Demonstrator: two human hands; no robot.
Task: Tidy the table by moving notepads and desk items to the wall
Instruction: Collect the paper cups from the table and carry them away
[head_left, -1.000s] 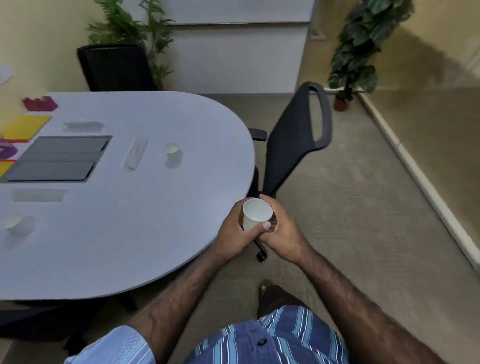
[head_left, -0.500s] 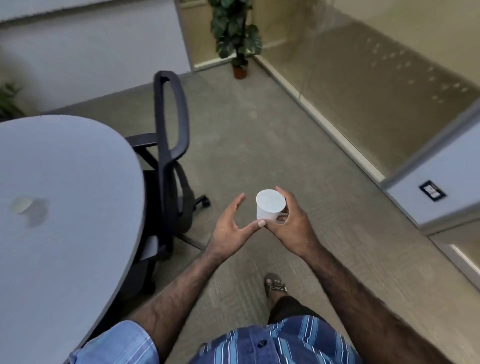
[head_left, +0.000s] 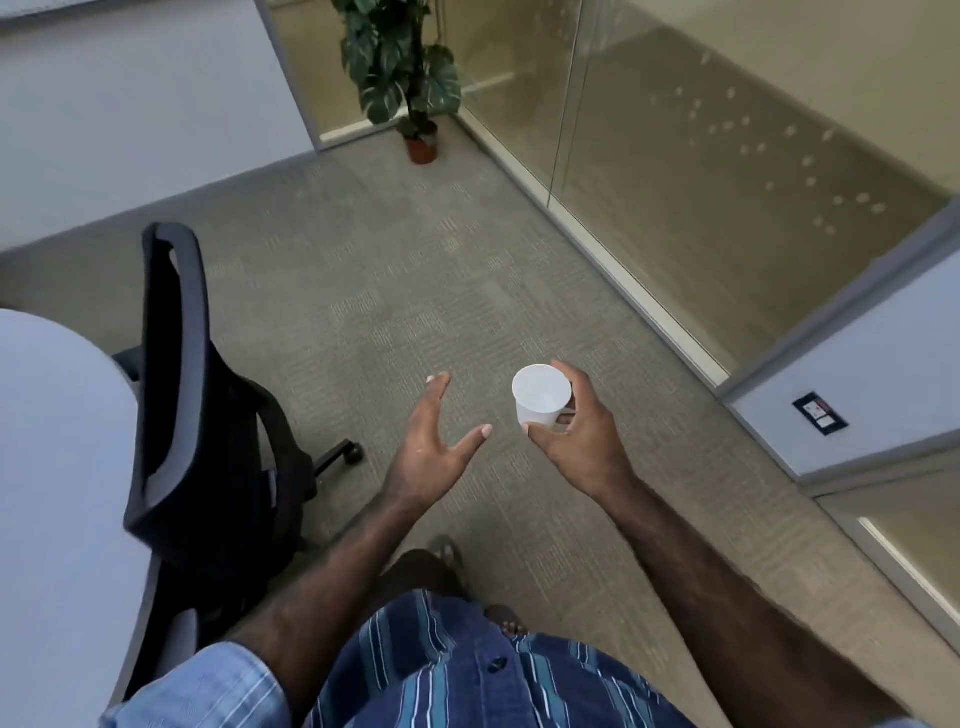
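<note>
Carpet (head_left: 415, 291) below; cup (head_left: 541, 394) within right fingers (head_left: 574, 382).

Black office chair (head_left: 208, 431) tucked against the grey bench (head_left: 57, 467) at left, potted plant (head_left: 405, 78) standing on beige carpet (head_left: 415, 291) by a glass partition (head_left: 701, 130), wall socket (head_left: 820, 414) at right.

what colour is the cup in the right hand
Plain white. The cup, held in the right hand, shows best in the head view.
</note>
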